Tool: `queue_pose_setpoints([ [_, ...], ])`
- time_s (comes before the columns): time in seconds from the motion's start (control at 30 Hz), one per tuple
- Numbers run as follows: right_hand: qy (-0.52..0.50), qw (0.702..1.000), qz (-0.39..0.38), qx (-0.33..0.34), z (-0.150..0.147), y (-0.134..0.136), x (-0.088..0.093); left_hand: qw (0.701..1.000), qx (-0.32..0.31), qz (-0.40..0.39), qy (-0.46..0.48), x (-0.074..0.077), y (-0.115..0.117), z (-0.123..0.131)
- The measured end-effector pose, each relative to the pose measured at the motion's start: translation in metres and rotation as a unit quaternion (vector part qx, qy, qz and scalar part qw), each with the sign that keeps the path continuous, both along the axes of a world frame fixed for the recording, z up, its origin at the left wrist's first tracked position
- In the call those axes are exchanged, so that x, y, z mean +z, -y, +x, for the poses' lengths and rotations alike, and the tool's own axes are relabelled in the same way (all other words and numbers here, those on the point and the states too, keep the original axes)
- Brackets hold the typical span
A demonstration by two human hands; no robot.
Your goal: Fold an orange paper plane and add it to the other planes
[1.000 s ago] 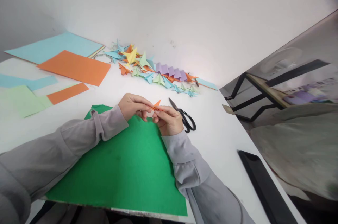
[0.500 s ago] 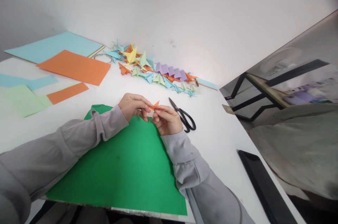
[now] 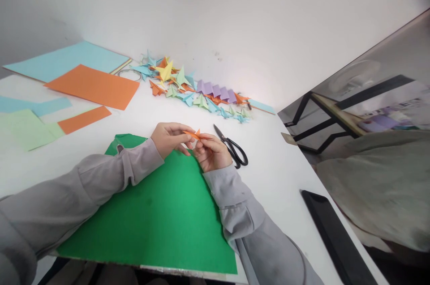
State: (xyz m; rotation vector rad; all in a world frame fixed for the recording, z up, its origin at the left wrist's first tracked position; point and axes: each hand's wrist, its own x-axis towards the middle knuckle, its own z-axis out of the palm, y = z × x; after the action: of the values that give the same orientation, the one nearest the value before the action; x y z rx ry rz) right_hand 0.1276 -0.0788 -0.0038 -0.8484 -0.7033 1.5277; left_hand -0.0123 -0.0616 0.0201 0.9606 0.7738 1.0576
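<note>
Between my two hands is a small folded orange paper crane [image 3: 192, 134], held above the far edge of a green board [image 3: 154, 213]. My left hand [image 3: 169, 138] pinches its left end between thumb and fingers. With thumb and forefinger my right hand [image 3: 214, 151] grips the right end, the other fingers curled under. A small point of orange paper stands up between the fingertips; the rest of the shape is partly hidden. Black-handled scissors [image 3: 231, 147] lie just right of my right hand.
Folded paper cranes [image 3: 164, 72] in several colours and a purple pleated paper strip [image 3: 217, 91] lie along the wall. At left are an orange sheet [image 3: 92, 87], a light blue sheet [image 3: 72, 60] and green paper pieces [image 3: 28, 128]. A black object [image 3: 336, 236] lies by the right table edge.
The left fingers have shifted slightly on the orange paper, and more of its left end shows. My right hand keeps its grip. The view has moved a little.
</note>
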Motion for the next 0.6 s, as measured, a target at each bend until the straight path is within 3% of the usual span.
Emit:
queue_pose_setpoints([
  [0.6, -0.018, 0.999, -0.022, -0.018, -0.0040, 0.0016, 0.0083, 0.999, -0.011, -0.024, 0.039, -0.0022, -0.0044, -0.0026],
])
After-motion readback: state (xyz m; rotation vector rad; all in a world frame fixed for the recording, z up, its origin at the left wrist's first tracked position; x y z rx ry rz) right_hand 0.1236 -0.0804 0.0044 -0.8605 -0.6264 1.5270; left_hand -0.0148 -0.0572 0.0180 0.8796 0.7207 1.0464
